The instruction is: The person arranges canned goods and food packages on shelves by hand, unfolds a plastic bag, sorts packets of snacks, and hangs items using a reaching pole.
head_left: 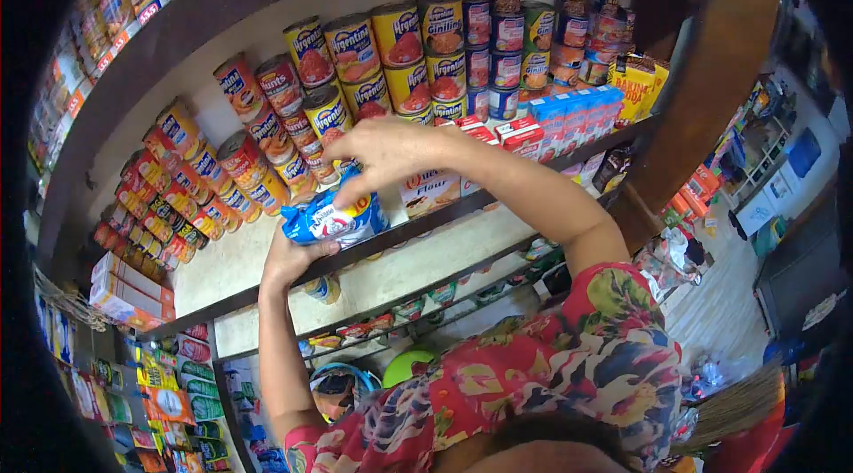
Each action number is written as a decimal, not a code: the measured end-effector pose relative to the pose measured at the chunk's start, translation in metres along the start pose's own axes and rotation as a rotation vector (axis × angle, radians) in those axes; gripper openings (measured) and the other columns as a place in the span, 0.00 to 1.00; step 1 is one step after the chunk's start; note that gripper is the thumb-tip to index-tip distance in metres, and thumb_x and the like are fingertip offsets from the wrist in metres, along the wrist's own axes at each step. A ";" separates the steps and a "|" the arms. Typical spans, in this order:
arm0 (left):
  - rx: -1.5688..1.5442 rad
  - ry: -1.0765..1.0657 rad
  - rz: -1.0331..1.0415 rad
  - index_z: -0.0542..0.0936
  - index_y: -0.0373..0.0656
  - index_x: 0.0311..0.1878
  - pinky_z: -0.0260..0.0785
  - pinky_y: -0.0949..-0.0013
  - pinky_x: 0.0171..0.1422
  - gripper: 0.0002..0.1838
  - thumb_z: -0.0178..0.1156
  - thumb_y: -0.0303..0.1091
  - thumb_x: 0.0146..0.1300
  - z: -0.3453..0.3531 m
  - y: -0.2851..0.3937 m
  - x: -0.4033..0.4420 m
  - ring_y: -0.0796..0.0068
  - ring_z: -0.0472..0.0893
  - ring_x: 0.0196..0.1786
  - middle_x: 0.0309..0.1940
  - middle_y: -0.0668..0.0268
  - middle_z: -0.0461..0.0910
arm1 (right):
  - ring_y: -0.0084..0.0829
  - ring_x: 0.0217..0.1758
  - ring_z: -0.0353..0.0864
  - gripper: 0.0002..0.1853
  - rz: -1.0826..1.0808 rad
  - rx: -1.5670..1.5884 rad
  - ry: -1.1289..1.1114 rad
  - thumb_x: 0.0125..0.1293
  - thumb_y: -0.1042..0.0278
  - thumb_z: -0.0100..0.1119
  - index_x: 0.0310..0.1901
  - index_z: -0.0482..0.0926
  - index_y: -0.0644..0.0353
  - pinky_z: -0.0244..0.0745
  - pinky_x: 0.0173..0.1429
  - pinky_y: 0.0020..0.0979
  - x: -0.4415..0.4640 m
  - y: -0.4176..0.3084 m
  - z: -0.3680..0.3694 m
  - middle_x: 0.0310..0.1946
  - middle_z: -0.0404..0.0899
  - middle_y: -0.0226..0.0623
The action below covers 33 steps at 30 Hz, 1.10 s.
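One person's two hands show, one left hand (295, 258) and one right hand (391, 151), with at least one blue packet (330, 224) between them. Beyond them, four large Argentina cans (397, 33) top the middle stacks, four smaller cans (507, 32) make the tallest column, and three cans (477, 67) make the column to its left; dozens more stand too crowded to count exactly. There are also one flour box (430, 195), at least two red-and-white cartons (521, 136), at least four blue cartons (577, 113), at least one yellow baking soda packet (633, 87) and one broom (733, 406).
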<state>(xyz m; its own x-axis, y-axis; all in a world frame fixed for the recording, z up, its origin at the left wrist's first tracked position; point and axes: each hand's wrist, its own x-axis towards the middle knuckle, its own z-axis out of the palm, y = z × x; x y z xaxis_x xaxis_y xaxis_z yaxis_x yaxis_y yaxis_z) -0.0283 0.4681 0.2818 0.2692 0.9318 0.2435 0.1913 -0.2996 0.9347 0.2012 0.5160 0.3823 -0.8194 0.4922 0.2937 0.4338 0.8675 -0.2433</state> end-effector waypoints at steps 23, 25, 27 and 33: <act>-0.095 -0.117 -0.004 0.62 0.37 0.61 0.63 0.67 0.63 0.46 0.76 0.25 0.35 0.005 -0.018 0.018 0.72 0.73 0.54 0.53 0.63 0.73 | 0.35 0.45 0.80 0.32 -0.022 0.117 -0.080 0.44 0.49 0.70 0.44 0.79 0.68 0.73 0.49 0.33 0.016 0.026 -0.005 0.41 0.81 0.46; -0.091 -0.090 -0.026 0.62 0.37 0.61 0.63 0.68 0.63 0.46 0.76 0.25 0.35 0.005 -0.015 0.016 0.72 0.73 0.54 0.52 0.63 0.73 | 0.33 0.45 0.79 0.27 0.059 0.210 -0.021 0.47 0.54 0.68 0.44 0.79 0.68 0.72 0.49 0.30 0.018 0.029 -0.005 0.41 0.81 0.44; -0.137 -0.105 -0.046 0.63 0.37 0.61 0.63 0.68 0.63 0.46 0.76 0.25 0.35 0.003 -0.017 0.019 0.72 0.73 0.54 0.52 0.63 0.73 | 0.31 0.38 0.80 0.26 0.016 0.247 0.066 0.51 0.46 0.64 0.40 0.81 0.65 0.73 0.43 0.31 0.019 0.030 -0.006 0.34 0.82 0.43; -0.085 -0.108 -0.035 0.64 0.36 0.60 0.63 0.68 0.63 0.45 0.77 0.28 0.36 0.002 -0.010 0.019 0.72 0.73 0.54 0.52 0.62 0.74 | 0.22 0.37 0.76 0.17 0.076 0.242 0.095 0.62 0.59 0.56 0.39 0.78 0.68 0.71 0.43 0.27 0.024 0.037 -0.006 0.31 0.80 0.35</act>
<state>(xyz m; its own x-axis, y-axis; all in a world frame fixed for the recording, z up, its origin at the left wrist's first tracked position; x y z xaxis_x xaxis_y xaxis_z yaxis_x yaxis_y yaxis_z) -0.0233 0.4887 0.2766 0.3649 0.9125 0.1851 0.1229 -0.2443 0.9619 0.1996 0.5598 0.3855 -0.7446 0.5693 0.3487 0.3808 0.7912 -0.4785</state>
